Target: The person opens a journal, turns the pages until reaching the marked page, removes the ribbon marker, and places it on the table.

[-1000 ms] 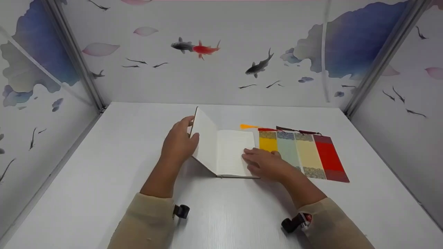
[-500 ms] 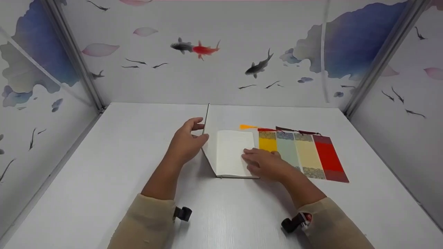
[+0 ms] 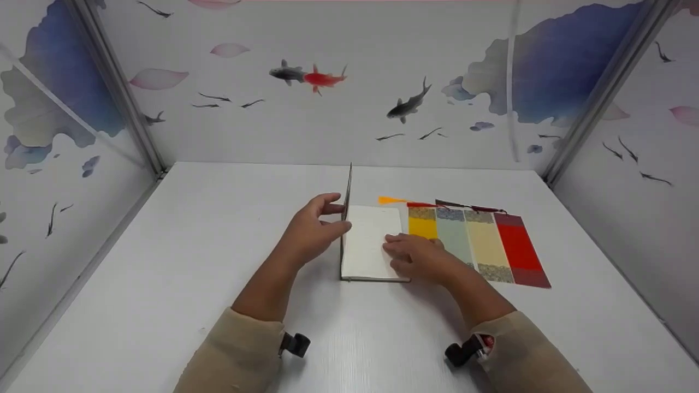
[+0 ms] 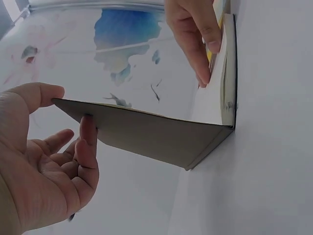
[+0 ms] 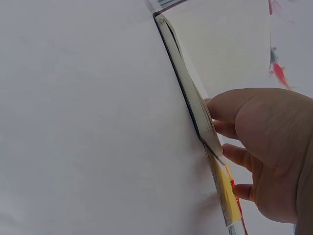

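Observation:
A notebook lies on the white table with its front cover standing almost upright along the left side. My left hand pinches the outer edge of that cover, thumb on the inner face and fingers behind it, as the left wrist view shows. On the right part of the bare page rests my right hand, its fingers lightly bent and touching the paper. In the right wrist view the page block's edge shows beside the right hand's fingertips.
Right of the notebook several tasselled bookmarks lie side by side: a yellow one, a pale green one, a cream one and a red one. An orange tassel lies behind the notebook. Printed panels enclose the table.
My left hand has moved right, swinging the cover from a leftward lean to nearly upright. The right hand has stayed on the page, and the bookmarks have not moved.

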`<state>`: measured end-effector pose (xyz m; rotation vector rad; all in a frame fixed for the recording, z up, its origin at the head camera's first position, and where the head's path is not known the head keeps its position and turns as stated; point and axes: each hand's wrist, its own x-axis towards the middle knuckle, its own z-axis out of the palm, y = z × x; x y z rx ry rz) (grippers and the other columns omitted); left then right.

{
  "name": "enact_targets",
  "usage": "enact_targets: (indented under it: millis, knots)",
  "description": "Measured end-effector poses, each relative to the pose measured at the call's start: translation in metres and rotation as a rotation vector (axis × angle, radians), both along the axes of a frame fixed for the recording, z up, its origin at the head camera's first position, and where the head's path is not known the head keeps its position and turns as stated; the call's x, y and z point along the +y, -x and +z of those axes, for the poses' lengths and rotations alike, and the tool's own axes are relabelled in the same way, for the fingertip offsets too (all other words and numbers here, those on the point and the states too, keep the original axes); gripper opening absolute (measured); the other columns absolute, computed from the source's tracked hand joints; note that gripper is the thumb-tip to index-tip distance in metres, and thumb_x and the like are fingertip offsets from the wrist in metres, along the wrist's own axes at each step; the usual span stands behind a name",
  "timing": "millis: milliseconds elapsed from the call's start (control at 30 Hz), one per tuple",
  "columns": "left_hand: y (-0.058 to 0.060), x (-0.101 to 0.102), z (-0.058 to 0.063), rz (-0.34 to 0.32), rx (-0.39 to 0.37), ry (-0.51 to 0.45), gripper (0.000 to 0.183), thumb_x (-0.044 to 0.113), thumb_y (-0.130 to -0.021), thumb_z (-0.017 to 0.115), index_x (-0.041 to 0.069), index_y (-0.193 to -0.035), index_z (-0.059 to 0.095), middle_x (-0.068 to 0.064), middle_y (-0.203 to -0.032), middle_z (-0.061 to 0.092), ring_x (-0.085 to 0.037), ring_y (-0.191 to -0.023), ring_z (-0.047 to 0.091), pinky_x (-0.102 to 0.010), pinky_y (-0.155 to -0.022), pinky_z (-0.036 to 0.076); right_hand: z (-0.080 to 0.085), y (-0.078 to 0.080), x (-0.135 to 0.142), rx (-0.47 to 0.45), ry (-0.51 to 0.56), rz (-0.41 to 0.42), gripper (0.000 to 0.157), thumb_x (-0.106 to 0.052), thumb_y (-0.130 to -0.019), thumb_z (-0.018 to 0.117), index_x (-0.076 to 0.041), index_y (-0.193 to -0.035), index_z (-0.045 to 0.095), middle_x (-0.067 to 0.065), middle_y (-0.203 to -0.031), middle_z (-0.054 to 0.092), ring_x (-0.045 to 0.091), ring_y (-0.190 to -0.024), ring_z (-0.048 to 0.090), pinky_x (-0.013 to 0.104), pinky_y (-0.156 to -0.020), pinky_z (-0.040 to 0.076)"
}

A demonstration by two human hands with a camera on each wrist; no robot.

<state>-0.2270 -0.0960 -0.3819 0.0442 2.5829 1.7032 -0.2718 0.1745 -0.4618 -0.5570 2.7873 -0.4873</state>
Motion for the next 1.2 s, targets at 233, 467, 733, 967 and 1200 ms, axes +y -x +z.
enact_targets:
  millis: [233,467,733,967,1200]
  knots:
    - [0.001,0.007,-0.004,-0.003,-0.011,-0.034,0.060,0.033,-0.098,0.073,0.028,-0.154,0.053,0.003,-0.145,0.068,-0.023,-0.130,0.068,-0.044,-0.108,0.060,0.013,-0.003,-0.003,0.014,0.257,-0.155,0.056,-0.042,-0.103,0.071,-0.042,-0.156,0.053,-0.005,-0.166,0.051,0.029,-0.159,0.043,0.061,-0.132,0.028]
    - [0.004,0.005,-0.010,-0.067,0.003,-0.058,0.062,0.040,-0.098,0.074,0.027,-0.155,0.052,0.002,-0.146,0.068,-0.022,-0.132,0.068,-0.045,-0.111,0.058,0.039,-0.017,-0.011,0.075,0.552,-0.100,0.061,-0.050,-0.105,0.065,-0.041,-0.162,0.044,-0.006,-0.167,0.050,0.025,-0.154,0.051,0.059,-0.126,0.040]
    - [0.006,0.001,-0.020,-0.209,0.043,-0.071,0.070,0.050,-0.098,0.073,0.023,-0.159,0.049,0.002,-0.152,0.065,-0.024,-0.135,0.064,-0.046,-0.112,0.056,0.041,-0.022,-0.014,0.028,0.726,0.003,0.063,-0.046,-0.109,0.061,-0.030,-0.166,0.040,-0.007,-0.172,0.042,0.023,-0.156,0.048,0.054,-0.123,0.045]
    - [0.012,-0.003,-0.032,-0.352,-0.008,0.039,0.071,0.048,-0.102,0.070,0.022,-0.163,0.045,-0.003,-0.152,0.064,-0.026,-0.143,0.061,-0.050,-0.120,0.050,0.039,-0.019,-0.012,0.011,0.893,-0.016,0.061,-0.034,-0.110,0.062,-0.018,-0.165,0.041,0.002,-0.169,0.046,0.027,-0.151,0.054,0.050,-0.125,0.043]
    - [0.017,-0.007,-0.046,-0.388,0.010,0.314,0.073,0.041,-0.102,0.070,0.027,-0.167,0.038,-0.004,-0.166,0.051,-0.029,-0.153,0.051,-0.054,-0.125,0.043,0.038,-0.016,-0.003,0.061,0.787,-0.154,0.065,-0.046,-0.102,0.072,-0.025,-0.159,0.051,0.001,-0.163,0.052,0.028,-0.140,0.064,0.052,-0.115,0.054]
